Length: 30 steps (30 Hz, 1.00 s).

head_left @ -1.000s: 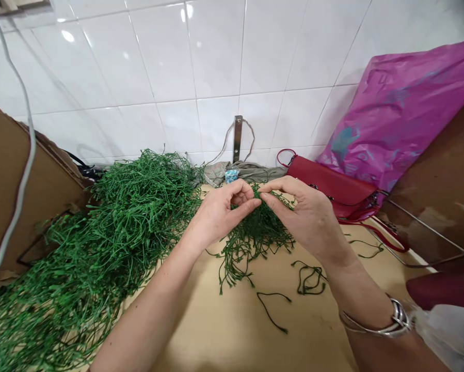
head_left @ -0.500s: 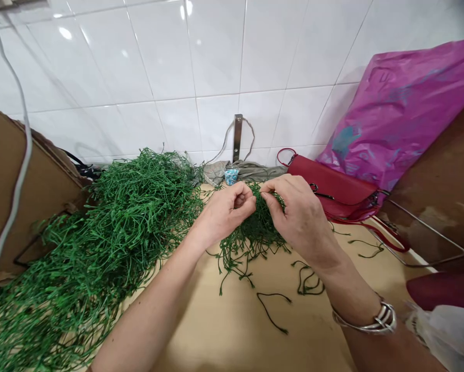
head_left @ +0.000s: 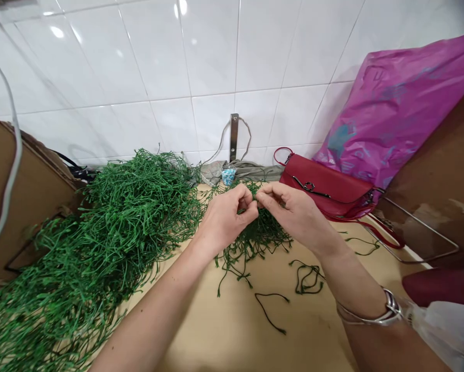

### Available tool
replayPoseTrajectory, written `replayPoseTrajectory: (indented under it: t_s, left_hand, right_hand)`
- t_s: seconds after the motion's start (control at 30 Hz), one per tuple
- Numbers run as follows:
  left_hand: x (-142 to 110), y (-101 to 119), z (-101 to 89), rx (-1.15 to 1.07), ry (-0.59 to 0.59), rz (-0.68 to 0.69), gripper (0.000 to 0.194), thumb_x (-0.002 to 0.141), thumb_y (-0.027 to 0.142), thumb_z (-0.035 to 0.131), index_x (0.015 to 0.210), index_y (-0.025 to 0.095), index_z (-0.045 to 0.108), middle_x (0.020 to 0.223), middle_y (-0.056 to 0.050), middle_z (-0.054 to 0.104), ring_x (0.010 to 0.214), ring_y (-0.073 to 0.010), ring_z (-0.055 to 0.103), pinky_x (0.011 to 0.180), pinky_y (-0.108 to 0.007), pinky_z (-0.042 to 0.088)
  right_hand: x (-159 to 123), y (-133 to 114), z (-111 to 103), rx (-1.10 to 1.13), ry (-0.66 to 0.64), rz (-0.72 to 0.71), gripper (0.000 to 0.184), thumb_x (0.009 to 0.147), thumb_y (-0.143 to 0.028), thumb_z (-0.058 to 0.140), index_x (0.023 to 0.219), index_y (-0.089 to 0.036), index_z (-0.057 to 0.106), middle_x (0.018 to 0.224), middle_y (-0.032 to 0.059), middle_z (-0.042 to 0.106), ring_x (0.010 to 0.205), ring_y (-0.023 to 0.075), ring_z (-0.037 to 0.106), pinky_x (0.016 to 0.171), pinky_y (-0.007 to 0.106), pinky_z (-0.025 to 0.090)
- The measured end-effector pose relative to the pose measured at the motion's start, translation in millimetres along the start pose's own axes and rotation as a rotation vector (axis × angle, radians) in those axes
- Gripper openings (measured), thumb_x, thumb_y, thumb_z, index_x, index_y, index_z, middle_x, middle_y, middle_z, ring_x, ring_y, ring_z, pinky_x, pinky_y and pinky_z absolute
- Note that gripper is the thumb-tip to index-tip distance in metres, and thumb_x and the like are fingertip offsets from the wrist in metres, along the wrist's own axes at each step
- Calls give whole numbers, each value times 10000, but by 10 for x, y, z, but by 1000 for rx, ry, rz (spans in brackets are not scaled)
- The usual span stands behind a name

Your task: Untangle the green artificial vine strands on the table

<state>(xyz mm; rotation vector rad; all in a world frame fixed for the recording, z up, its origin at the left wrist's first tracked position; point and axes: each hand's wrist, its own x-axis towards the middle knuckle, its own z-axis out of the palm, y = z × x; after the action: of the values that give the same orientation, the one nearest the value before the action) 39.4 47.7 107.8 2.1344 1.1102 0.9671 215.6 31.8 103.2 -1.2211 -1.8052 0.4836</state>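
Note:
My left hand (head_left: pixel 226 217) and my right hand (head_left: pixel 293 212) meet fingertip to fingertip above the wooden table (head_left: pixel 232 330). Both pinch into a small bunch of dark green plastic strands (head_left: pixel 251 240) that hangs down under them and spreads on the table. A big heap of brighter green strands (head_left: pixel 100 243) lies to the left of my left forearm. Loose single strands (head_left: pixel 307 276) lie below my right wrist, which wears a metal bracelet (head_left: pixel 374 315).
A red handbag (head_left: pixel 324 188) and a magenta plastic bag (head_left: pixel 394 108) lean at the back right by the white tiled wall (head_left: pixel 201 62). Cardboard (head_left: pixel 18 181) stands at the left with a grey cable (head_left: pixel 7 170) across it. A wire frame (head_left: pixel 421 240) lies at the right.
My hands have drawn closer together, fingertips now touching over the small bunch. The camera view has shifted slightly so the scene sits a little more to the left.

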Motion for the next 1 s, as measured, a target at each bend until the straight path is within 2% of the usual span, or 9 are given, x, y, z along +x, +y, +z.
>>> replayPoseTrajectory:
  t_s: [0.1, 0.2, 0.33, 0.43, 0.57, 0.7, 0.77, 0.9, 1.0]
  left_hand:
    - [1, -6, 19, 80, 10, 30, 159, 867, 239, 518, 743, 214, 421, 680, 60, 470, 626, -108, 386, 623, -260, 301]
    - [0, -1, 19, 98, -22, 11, 134, 868, 238, 511, 758, 216, 439, 695, 52, 504, 635, -116, 419, 625, -266, 307]
    - [1, 12, 5, 119, -84, -90, 153, 882, 281, 519, 750, 220, 472, 680, 38, 537, 629, -135, 449, 608, -273, 302]
    - [6, 8, 10, 141, -94, -131, 165, 877, 285, 533, 737, 219, 479, 680, 36, 553, 628, -140, 451, 603, -276, 294]
    - [23, -35, 36, 142, -69, -123, 155, 867, 248, 540, 737, 217, 462, 698, 37, 545, 634, -137, 434, 606, -276, 287]
    - [38, -81, 23, 48, -116, -68, 164, 905, 261, 508, 758, 213, 454, 708, 42, 509, 676, -135, 437, 637, -273, 305]
    - [27, -67, -7, -11, -143, -64, 164, 915, 262, 501, 767, 211, 453, 701, 47, 479, 672, -128, 421, 645, -271, 307]
    - [-15, 17, -65, -197, -198, -49, 196, 939, 319, 520, 784, 206, 477, 703, 45, 445, 667, -120, 400, 648, -268, 321]
    - [-9, 19, -60, -344, -147, -34, 202, 948, 360, 541, 830, 198, 514, 742, 33, 460, 699, -122, 416, 673, -265, 346]
  right_hand:
    - [11, -4, 19, 119, -11, 84, 188, 920, -376, 593, 832, -218, 648, 789, 13, 671, 731, 168, 589, 692, 309, 475]
    - [6, -6, 49, 94, 6, 105, 141, 884, -317, 592, 786, -218, 611, 748, 4, 641, 695, 158, 570, 656, 299, 458]
    - [-25, -7, 90, -128, 86, -13, 110, 823, -168, 578, 734, -230, 554, 696, -17, 624, 657, 148, 554, 647, 289, 427]
    - [-47, 0, 97, -274, 80, -99, 134, 809, -119, 578, 743, -232, 550, 716, -11, 640, 658, 151, 555, 628, 281, 400]
    - [-60, 12, 121, -418, 84, -199, 164, 807, -84, 539, 739, -232, 518, 719, 4, 609, 662, 164, 528, 627, 291, 375]
    - [-18, 80, 189, -448, 106, -267, 164, 825, -91, 503, 745, -234, 504, 711, 8, 575, 673, 175, 527, 660, 307, 376]
    - [31, 181, 154, -409, 178, -203, 141, 830, -113, 505, 760, -234, 528, 712, 12, 597, 662, 178, 541, 670, 311, 392]
    - [114, 446, -155, -267, 436, 118, 73, 815, -189, 584, 758, -235, 589, 675, 28, 654, 616, 197, 590, 681, 349, 455]
    - [122, 532, -365, -166, 542, 141, 66, 859, -271, 612, 873, -226, 658, 797, 85, 738, 734, 234, 680, 745, 385, 520]
